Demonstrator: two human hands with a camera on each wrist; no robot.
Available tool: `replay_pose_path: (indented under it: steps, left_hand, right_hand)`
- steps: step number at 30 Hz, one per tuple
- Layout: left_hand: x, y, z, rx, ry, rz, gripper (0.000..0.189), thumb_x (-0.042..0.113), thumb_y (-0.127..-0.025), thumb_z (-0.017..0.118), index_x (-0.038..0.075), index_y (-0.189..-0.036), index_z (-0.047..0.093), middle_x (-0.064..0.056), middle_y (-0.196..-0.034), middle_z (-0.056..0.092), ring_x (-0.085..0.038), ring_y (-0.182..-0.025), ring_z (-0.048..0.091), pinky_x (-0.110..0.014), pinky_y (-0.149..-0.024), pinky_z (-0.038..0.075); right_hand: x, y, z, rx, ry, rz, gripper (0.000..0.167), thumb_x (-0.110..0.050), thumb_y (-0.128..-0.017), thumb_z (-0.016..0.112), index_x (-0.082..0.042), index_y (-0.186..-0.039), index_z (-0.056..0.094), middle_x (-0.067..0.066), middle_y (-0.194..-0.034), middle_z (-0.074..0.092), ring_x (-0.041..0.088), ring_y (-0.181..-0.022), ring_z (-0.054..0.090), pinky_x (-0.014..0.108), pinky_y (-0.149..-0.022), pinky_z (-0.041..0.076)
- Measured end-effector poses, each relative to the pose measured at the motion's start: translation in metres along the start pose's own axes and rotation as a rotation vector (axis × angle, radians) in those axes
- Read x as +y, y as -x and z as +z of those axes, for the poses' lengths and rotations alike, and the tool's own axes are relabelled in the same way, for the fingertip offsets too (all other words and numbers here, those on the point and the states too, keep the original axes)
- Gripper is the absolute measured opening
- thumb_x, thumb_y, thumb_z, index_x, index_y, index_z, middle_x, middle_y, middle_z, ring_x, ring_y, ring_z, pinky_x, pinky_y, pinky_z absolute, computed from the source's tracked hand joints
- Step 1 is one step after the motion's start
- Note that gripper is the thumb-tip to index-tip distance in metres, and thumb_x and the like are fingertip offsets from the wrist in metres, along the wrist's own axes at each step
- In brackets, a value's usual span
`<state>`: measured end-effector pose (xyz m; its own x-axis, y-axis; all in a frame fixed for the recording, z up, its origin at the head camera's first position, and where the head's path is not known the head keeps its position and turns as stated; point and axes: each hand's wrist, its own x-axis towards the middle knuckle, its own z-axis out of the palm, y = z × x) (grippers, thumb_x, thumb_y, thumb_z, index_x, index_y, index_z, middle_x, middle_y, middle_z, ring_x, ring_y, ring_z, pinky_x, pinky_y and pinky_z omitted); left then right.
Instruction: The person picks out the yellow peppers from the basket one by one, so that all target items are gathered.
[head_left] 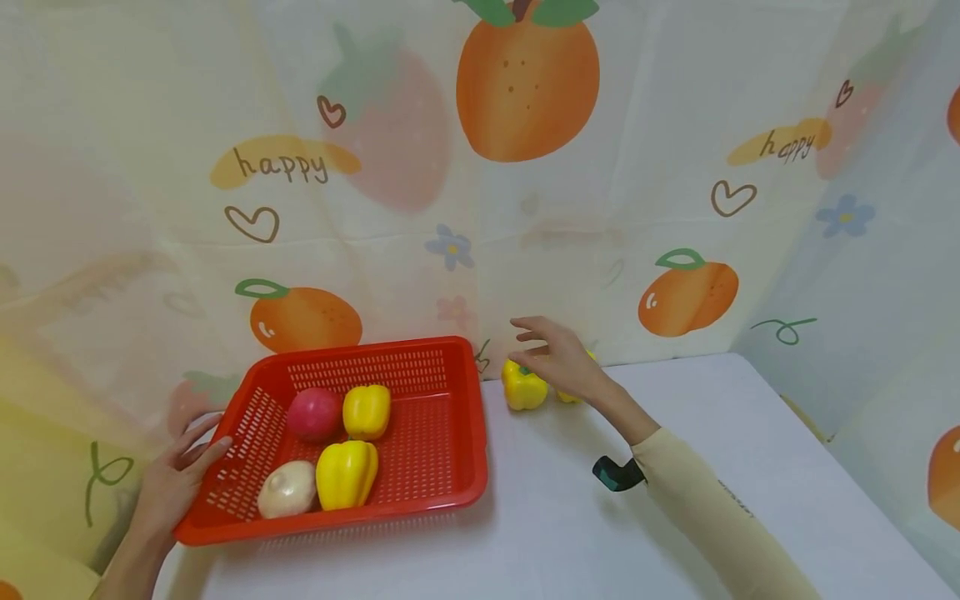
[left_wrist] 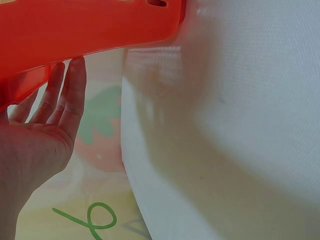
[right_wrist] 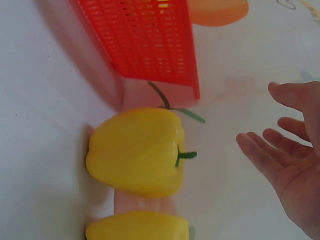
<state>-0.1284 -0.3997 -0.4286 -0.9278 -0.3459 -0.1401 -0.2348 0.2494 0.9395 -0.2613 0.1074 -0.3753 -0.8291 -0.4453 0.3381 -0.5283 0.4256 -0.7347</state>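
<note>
My left hand holds the left rim of a red plastic basket, thumb over the edge and fingers beneath it, as the left wrist view also shows. Inside the basket lie two yellow bell peppers, a round dark-pink item and a whitish, onion-like bulb. Above another yellow bell pepper on the table, my right hand hovers with its fingers spread apart and nothing between them. A second pepper stands beside that one, partly hidden by the hand in the head view.
A white-covered table carries everything. Behind it hangs a pale curtain printed with fruit. A black strap-like piece shows by my right forearm.
</note>
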Motion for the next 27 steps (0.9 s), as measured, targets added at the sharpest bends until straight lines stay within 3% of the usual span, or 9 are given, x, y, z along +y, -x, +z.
replay_pose_path:
  steps: [10,14,21,27]
  left_hand:
    - [0.0,0.0,0.001,0.013,-0.059,-0.001,0.062,0.042,-0.093,0.065,0.025,-0.148,0.043,0.034,-0.085,0.056,0.003,-0.072,0.062,-0.024,-0.062,0.056]
    - [0.0,0.0,0.001,0.016,-0.058,0.0,0.06,0.041,-0.093,0.065,0.026,-0.148,0.044,0.034,-0.085,0.056,0.003,-0.072,0.062,-0.023,-0.062,0.056]
    - [0.001,0.0,0.0,0.007,0.026,-0.003,0.055,0.037,-0.091,0.069,0.029,-0.143,0.051,0.03,-0.082,0.061,0.0,-0.069,0.063,-0.023,-0.058,0.055]
    - [0.0,0.0,0.0,0.019,-0.03,-0.008,0.06,0.041,-0.092,0.067,0.027,-0.147,0.046,0.032,-0.083,0.057,0.002,-0.071,0.062,-0.023,-0.061,0.056]
  right_hand:
    - [-0.012,-0.003,0.022,-0.035,0.056,0.013,0.054,-0.019,-0.092,0.069,-0.002,-0.14,0.05,0.017,-0.139,0.052,0.037,-0.119,0.057,0.045,-0.093,0.051]
    - [-0.019,-0.005,0.031,-0.041,0.036,0.009,0.053,-0.02,-0.092,0.07,-0.003,-0.139,0.051,0.017,-0.137,0.054,0.035,-0.118,0.058,0.047,-0.092,0.052]
    - [-0.032,-0.01,0.042,-0.052,0.005,0.066,0.057,-0.025,-0.092,0.071,-0.006,-0.141,0.05,0.017,-0.136,0.055,0.035,-0.117,0.059,0.042,-0.088,0.055]
    - [-0.041,-0.014,0.052,-0.084,-0.022,0.08,0.057,-0.024,-0.092,0.07,-0.008,-0.142,0.049,0.015,-0.136,0.054,0.033,-0.116,0.058,0.039,-0.089,0.055]
